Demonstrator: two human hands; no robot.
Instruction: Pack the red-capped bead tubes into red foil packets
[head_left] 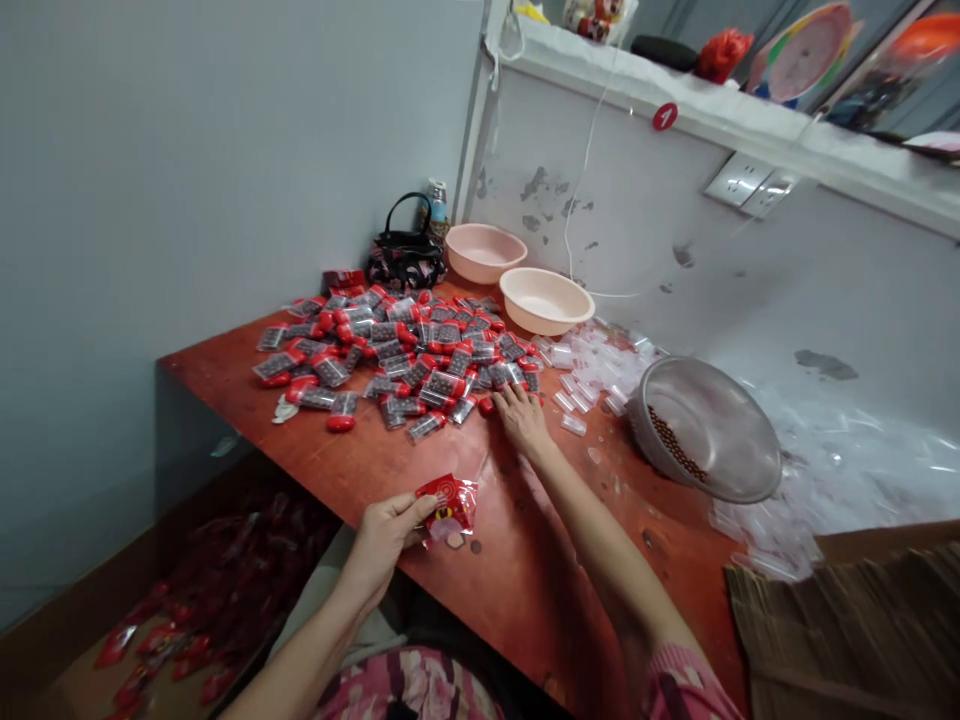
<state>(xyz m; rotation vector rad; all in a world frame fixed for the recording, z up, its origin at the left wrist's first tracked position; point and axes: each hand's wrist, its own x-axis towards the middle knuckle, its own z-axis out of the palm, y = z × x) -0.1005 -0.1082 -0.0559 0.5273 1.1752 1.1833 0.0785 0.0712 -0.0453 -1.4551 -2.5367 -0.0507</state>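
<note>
My left hand (388,538) pinches red printed plastic packets (453,502), apparently more than one, above the table's front edge. My right hand (523,420) reaches to the near right edge of a pile of small clear containers (442,387) with red caps and dark round beads inside. Its fingers are stretched out over the nearest containers, and the tips touch or nearly touch them. A red cap (487,406) shows just left of those fingers.
On the red table (517,560) stand a grey basin (705,430) with brown beads, a pink bowl (486,252) and a cream bowl (547,300). Clear plastic pieces (600,365) lie at right, near brown cardboard (847,620). A black handbag (406,258) is at the back. Filled red packets (217,590) lie below left.
</note>
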